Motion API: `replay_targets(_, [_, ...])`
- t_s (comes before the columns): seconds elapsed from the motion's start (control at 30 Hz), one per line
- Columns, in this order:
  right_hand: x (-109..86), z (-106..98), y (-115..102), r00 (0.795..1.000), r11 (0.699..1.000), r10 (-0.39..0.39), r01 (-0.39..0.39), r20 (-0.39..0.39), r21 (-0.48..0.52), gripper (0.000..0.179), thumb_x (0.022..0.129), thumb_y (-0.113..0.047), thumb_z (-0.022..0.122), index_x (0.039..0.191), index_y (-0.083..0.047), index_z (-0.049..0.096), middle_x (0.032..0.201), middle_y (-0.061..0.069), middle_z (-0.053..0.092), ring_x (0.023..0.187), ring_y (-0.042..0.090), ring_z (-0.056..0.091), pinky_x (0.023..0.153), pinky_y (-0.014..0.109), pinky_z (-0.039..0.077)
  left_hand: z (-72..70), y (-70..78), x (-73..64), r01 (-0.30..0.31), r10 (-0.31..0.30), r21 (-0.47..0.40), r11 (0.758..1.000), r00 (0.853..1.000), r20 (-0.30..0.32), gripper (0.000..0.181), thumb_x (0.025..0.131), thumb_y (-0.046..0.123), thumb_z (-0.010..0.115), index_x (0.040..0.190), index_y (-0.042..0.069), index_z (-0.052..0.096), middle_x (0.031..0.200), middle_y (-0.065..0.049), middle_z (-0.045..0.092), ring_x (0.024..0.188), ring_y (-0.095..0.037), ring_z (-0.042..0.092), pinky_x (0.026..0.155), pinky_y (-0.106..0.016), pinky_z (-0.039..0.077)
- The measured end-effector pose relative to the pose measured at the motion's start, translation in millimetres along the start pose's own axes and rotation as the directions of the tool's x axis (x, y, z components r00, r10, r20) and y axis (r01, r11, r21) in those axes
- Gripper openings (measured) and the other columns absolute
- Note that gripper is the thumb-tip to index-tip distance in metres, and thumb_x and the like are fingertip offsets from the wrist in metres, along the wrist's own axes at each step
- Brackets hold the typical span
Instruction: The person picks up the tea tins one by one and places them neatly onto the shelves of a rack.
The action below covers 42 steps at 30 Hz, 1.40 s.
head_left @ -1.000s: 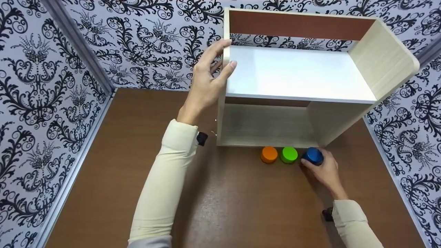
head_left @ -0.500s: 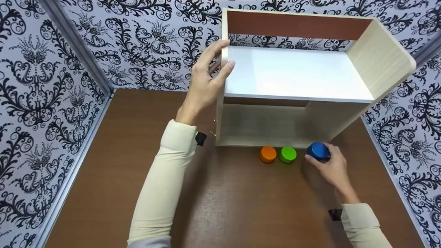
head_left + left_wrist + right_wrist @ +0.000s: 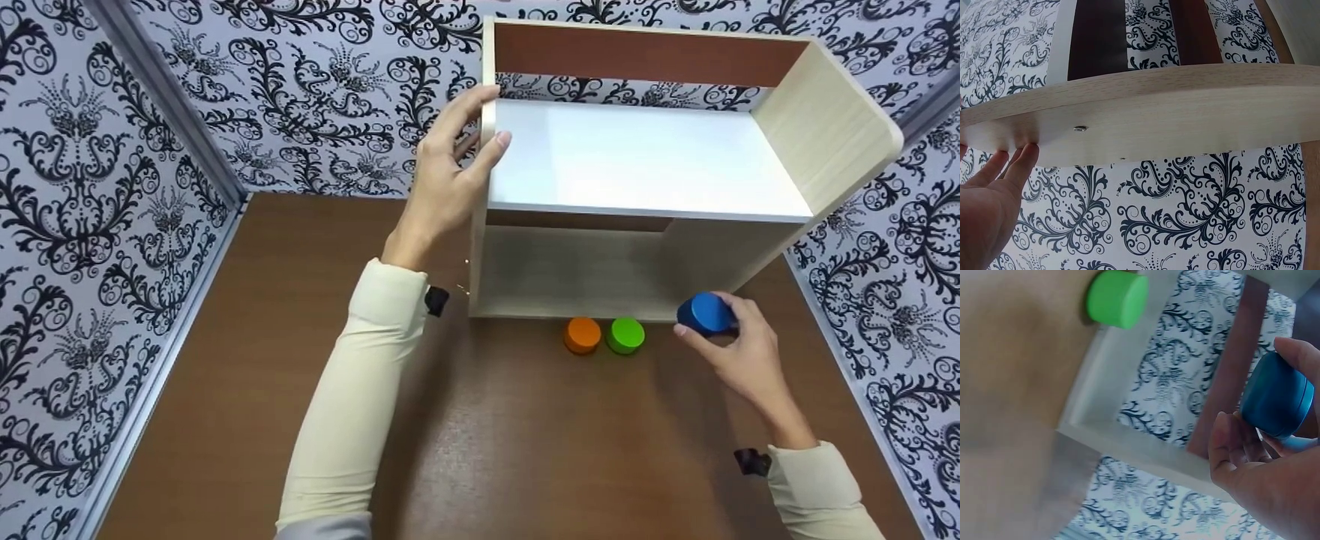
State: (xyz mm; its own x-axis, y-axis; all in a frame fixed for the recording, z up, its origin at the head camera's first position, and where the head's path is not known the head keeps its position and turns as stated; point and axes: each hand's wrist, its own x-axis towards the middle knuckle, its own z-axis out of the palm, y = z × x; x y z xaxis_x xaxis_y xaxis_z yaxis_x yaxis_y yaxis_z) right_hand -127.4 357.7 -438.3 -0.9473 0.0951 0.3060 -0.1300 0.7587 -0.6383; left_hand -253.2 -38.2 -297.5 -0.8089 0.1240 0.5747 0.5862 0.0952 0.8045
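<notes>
Since the earlier frame, the blue container point(image 3: 706, 313) has moved to the right, away from the green container point(image 3: 625, 335), and has been raised off the table point(image 3: 487, 442); the right hand point(image 3: 750, 356) has travelled with it. The left hand point(image 3: 448, 169) has kept its place on the shelf unit point(image 3: 645, 157).

Right hand: thumb and fingers pinch the blue container from opposite sides, slightly tilted, before the lower right corner of the unit. Left hand: thumb and fingers grip the front edge of the left side panel point(image 3: 489, 64), with fingertips against its outer face, where a small metal fitting point(image 3: 1080, 129) is visible.

Surface: brown, wood-toned, with a dull glare toward the near middle and shadows beneath both arms. On it the orange container point(image 3: 582, 336) and the green one stand side by side, a narrow gap between them, just before the unit's bottom board.

Room: walls point(image 3: 330, 97) papered white with black scrollwork on three sides; grey trim point(image 3: 165, 97) runs down the left corner. The patterned paper also shows through the unit's open back, below a reddish-brown strip point(image 3: 645, 54).
</notes>
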Motion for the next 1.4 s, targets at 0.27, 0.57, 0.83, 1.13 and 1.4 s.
replay_targets(0.27, [5.3,-16,-27,0.998,0.998,-0.064,0.064,-0.028,0.005,0.062,0.079,-0.017,0.089,0.132,-0.003,0.06,0.114,0.013,0.058,0.099,0.012,0.048,0.08,0.009,0.04,-0.6,0.0,0.9,0.006,-0.006,0.001,1.0,1.0,0.004,0.05,0.098,0.014,0.067,0.145,0.008,0.051,0.154,-0.005,0.045,0.135,-0.013,0.046,0.113,-0.027,0.042])
replay_targets(0.57, [10.2,-34,-51,0.991,0.991,-0.13,0.131,-0.043,0.028,0.061,0.079,-0.012,0.088,0.132,-0.001,0.061,0.11,0.008,0.057,0.095,0.008,0.049,0.077,0.006,0.042,-0.6,-1.6,0.7,0.0,0.0,-0.005,1.0,1.0,0.003,0.05,0.098,0.012,0.067,0.145,0.007,0.051,0.153,-0.006,0.045,0.135,-0.014,0.046,0.113,-0.028,0.043])
replay_targets(0.83, [18.9,-50,-69,0.986,0.983,-0.16,0.164,-0.053,0.079,0.06,0.078,-0.005,0.088,0.131,0.002,0.061,0.112,0.0,0.054,0.099,0.008,0.052,0.083,0.002,0.045,-0.9,-0.6,0.9,0.012,-0.012,0.001,1.0,1.0,0.007,0.05,0.098,0.013,0.067,0.145,0.009,0.051,0.154,-0.005,0.045,0.135,-0.015,0.046,0.113,-0.028,0.043])
replay_targets(1.13, [33.3,-69,-83,0.985,0.977,-0.167,0.171,-0.048,0.126,0.062,0.077,0.001,0.086,0.133,0.004,0.059,0.115,-0.004,0.053,0.101,0.008,0.056,0.086,0.004,0.048,-1.4,-0.4,0.8,-0.005,0.005,-0.005,1.0,1.0,0.002,0.049,0.098,0.014,0.067,0.144,0.006,0.052,0.152,-0.008,0.046,0.132,-0.015,0.049,0.112,-0.027,0.043])
replay_targets(1.4, [47.5,-84,-96,0.988,0.978,-0.15,0.153,-0.034,0.139,0.062,0.079,0.0,0.085,0.134,0.006,0.057,0.119,-0.004,0.052,0.107,0.011,0.054,0.09,0.005,0.048,-1.5,-0.8,0.5,-0.001,0.001,0.002,1.0,1.0,0.008,0.049,0.099,0.015,0.067,0.145,0.007,0.052,0.154,-0.007,0.045,0.133,-0.014,0.048,0.113,-0.027,0.043])
